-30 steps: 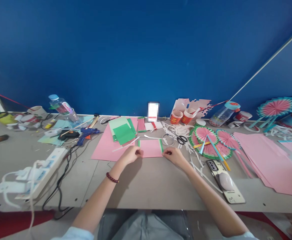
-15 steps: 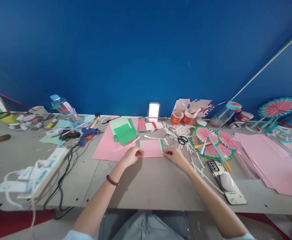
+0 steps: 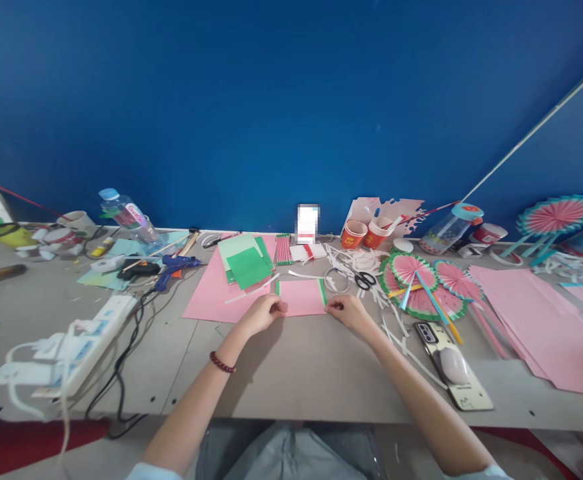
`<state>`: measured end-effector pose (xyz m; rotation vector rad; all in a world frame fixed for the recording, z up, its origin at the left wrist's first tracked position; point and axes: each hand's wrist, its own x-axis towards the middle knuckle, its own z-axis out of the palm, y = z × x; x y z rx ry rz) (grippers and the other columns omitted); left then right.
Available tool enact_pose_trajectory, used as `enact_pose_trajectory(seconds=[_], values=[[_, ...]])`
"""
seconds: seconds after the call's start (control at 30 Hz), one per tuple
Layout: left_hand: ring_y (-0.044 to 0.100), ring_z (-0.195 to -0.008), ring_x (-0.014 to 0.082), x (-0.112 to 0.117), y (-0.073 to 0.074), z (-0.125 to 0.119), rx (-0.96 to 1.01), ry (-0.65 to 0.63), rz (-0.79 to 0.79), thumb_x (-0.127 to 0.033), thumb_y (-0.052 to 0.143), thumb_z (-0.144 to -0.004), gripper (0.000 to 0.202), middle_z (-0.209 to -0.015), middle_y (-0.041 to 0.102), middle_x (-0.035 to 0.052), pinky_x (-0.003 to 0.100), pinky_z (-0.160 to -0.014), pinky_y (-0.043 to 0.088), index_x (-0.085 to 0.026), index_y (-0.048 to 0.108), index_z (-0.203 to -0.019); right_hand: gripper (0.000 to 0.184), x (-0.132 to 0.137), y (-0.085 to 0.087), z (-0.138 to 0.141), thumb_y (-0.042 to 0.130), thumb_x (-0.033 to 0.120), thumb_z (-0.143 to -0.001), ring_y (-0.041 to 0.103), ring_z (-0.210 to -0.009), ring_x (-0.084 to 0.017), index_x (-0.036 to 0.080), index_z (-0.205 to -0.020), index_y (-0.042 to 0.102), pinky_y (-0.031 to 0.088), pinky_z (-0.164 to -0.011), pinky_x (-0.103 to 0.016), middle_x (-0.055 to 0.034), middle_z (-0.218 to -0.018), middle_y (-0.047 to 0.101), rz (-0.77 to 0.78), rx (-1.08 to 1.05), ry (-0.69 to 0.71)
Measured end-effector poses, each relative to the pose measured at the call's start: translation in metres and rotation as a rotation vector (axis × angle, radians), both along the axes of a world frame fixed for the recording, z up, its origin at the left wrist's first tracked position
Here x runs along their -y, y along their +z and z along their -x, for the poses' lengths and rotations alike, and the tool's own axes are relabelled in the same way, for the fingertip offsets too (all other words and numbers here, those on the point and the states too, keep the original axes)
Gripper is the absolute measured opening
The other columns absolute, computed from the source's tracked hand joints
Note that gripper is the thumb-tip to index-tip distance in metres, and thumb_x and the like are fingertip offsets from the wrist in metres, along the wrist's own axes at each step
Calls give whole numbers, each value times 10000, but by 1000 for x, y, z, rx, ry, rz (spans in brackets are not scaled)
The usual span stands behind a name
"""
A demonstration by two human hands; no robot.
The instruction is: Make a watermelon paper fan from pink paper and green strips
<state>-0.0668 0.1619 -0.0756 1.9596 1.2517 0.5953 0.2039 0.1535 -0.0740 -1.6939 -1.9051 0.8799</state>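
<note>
A small pink sheet of paper (image 3: pixel 303 297) with green strips along its left and right edges lies on the grey table in front of me. My left hand (image 3: pixel 267 312) pinches its near left corner, fingers curled together. At the near right corner, my right hand (image 3: pixel 346 309) grips the paper the same way. Left of it, green paper sheets (image 3: pixel 248 268) rest on a larger pink sheet (image 3: pixel 204 293). Just behind stands a narrow pleated pink-and-green paper piece (image 3: pixel 284 249). Black-handled scissors (image 3: pixel 365 280) lie among white paper strips (image 3: pixel 364 259) to the right.
Pleated watermelon fans (image 3: pixel 416 283), a phone (image 3: pixel 454 367) with a white mouse on it, and pink sheets (image 3: pixel 536 320) lie right. Red paper cups (image 3: pixel 354 233) stand at the back. On the left are a blue glue gun (image 3: pixel 174 270), a power strip (image 3: pixel 94 343) and a bottle (image 3: pixel 128 217).
Almost nothing differs. Both hands stay at the near corners of the pink sheet, and the view has shifted very slightly.
</note>
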Motion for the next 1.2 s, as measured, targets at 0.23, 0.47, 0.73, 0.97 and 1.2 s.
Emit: enact_pose_trajectory(seconds=[0.23, 0.47, 0.73, 0.97, 1.2], values=[[636, -766, 178, 2, 1, 0, -8, -10, -20, -122, 627, -742, 70, -799, 675, 36, 274, -705, 485, -164, 587, -703, 190, -3, 4, 0, 587, 270, -689, 540, -577, -140, 141, -689, 727, 367, -570, -228, -20, -590, 638, 19, 28, 32], [606, -824, 188, 5, -2, 0, -46, -3, -75, -138, 590, -779, 82, -831, 645, 40, 299, -754, 473, -172, 574, -706, 190, -2, 3, 1, 582, 259, -677, 533, -580, -135, 132, -697, 721, 374, -581, -222, -24, -609, 643, 9, 14, 27], [579, -844, 170, 13, 6, -2, -115, -51, -143, -136, 509, -863, 145, -908, 592, 42, 277, -751, 467, -184, 626, -933, 171, 2, -1, 0, 572, 253, -680, 511, -563, -127, 136, -692, 697, 374, -569, -218, -10, -588, 610, -21, -13, 31], [554, -927, 179, 20, 8, -5, -317, -151, -347, -112, 430, -926, 266, -956, 611, 43, 299, -810, 437, -221, 654, -1019, 114, 3, -4, 1, 555, 213, -693, 510, -584, -131, 155, -697, 654, 379, -583, -223, -3, -611, 590, -61, -30, 59], [524, -957, 208, 38, -1, -17, -564, -116, -610, -73, 467, -901, 260, -952, 588, 61, 343, -805, 455, -191, 634, -1061, 80, 9, -7, 4, 537, 136, -723, 541, -693, -159, 166, -745, 608, 417, -684, -264, -18, -707, 586, -173, -25, 75]])
